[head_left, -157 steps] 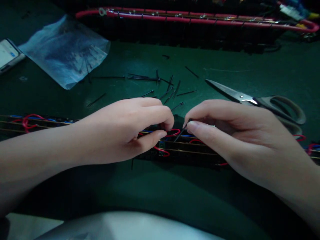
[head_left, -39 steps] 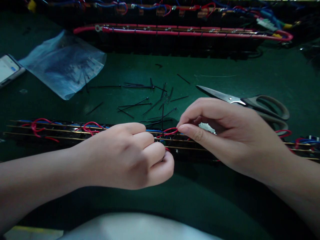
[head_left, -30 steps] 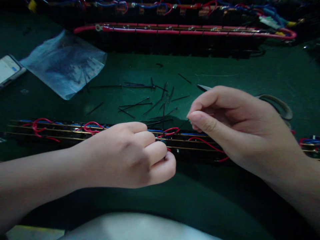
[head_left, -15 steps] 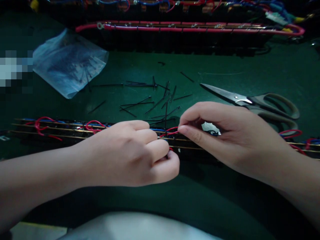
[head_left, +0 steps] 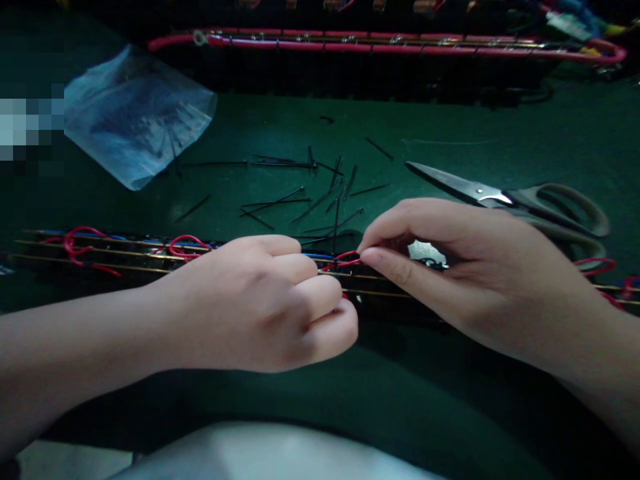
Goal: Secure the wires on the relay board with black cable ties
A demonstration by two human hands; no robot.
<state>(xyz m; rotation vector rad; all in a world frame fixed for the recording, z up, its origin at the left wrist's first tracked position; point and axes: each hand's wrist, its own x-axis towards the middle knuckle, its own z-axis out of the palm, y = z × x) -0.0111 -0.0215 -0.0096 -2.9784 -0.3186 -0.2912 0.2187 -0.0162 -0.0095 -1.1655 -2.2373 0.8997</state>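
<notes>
A long black strip [head_left: 125,257] with gold rails and red and blue wires lies across the green mat in front of me. My left hand [head_left: 270,303] is curled into a fist over its middle, fingers closed on something I cannot make out. My right hand [head_left: 465,267] pinches thumb and forefinger together at a red wire loop [head_left: 343,259] on the strip, where a thin black cable tie [head_left: 336,223] stands up. The two hands almost touch.
Loose black cable ties [head_left: 300,193] lie scattered behind the strip. Scissors [head_left: 520,200] rest at the right, a clear plastic bag [head_left: 135,117] at the back left. More strips with a pink cable [head_left: 380,43] run along the far edge.
My right hand lifted briefly away from the strip, then came back down to the red loop. The left fist has stayed over the strip's middle.
</notes>
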